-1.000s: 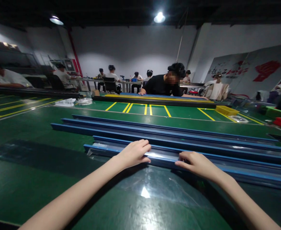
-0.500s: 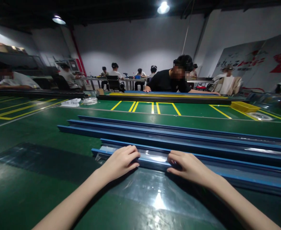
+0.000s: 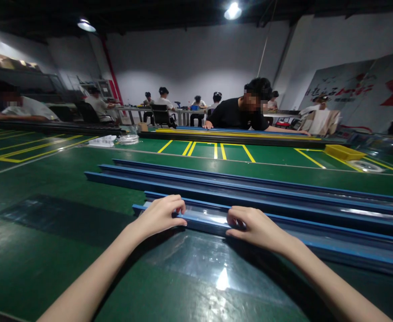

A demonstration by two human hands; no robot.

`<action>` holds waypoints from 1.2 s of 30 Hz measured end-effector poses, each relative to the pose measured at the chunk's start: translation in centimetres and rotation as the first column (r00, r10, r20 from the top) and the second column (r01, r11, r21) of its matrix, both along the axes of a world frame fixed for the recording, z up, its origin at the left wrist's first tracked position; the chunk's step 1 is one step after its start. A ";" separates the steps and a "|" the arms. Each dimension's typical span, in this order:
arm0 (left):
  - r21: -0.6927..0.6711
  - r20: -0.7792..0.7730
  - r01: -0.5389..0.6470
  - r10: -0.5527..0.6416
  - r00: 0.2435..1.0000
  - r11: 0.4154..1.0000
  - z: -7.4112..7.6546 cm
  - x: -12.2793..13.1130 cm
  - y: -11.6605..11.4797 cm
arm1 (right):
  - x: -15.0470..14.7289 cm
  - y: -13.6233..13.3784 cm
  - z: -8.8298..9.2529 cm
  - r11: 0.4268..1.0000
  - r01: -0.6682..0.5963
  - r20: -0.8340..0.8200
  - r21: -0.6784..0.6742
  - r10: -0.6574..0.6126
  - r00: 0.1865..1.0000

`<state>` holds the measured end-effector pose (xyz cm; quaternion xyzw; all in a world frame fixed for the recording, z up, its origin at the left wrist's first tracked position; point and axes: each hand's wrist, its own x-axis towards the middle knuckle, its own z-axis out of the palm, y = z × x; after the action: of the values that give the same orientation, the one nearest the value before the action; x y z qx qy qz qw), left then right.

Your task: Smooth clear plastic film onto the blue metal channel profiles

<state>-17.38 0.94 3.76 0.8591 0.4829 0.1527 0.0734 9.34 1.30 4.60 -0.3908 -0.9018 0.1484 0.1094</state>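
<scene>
Low in the frame's centre, the left hand and the right hand each curl their fingers over and grip the nearest blue rail, which lies on the green table.

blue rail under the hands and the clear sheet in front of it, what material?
Rail: likely painted or coated metal, maybe plastic; long straight channel, even blue, soft sheen. Sheet: looks like thin clear plastic film; glossy, mirrors the ceiling lamp, green table shows through. Left hand and right hand grip the rail.

Both hands on blue rail
</scene>
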 end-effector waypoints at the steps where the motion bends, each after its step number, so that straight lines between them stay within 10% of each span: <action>1: 0.010 -0.003 0.002 -0.002 1.000 1.000 0.0 -0.1 0.0 | -0.1 0.1 -0.1 1.000 0.005 -0.003 -0.004 -0.006 1.000; 18: -0.054 0.139 -0.009 0.017 0.990 0.998 -1.3 -0.5 1.0 | -0.3 0.8 -1.6 0.948 0.098 -0.208 -0.303 -0.166 0.964; 36: -0.136 -0.008 -0.043 0.042 0.999 0.990 -0.4 -2.9 1.4 | -0.4 0.6 -1.1 0.972 0.024 -0.134 -0.234 -0.057 0.989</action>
<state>-20.29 2.32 3.40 0.8420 0.5106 0.1186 0.1274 8.90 1.86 3.49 -0.4077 -0.8603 0.2776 0.1290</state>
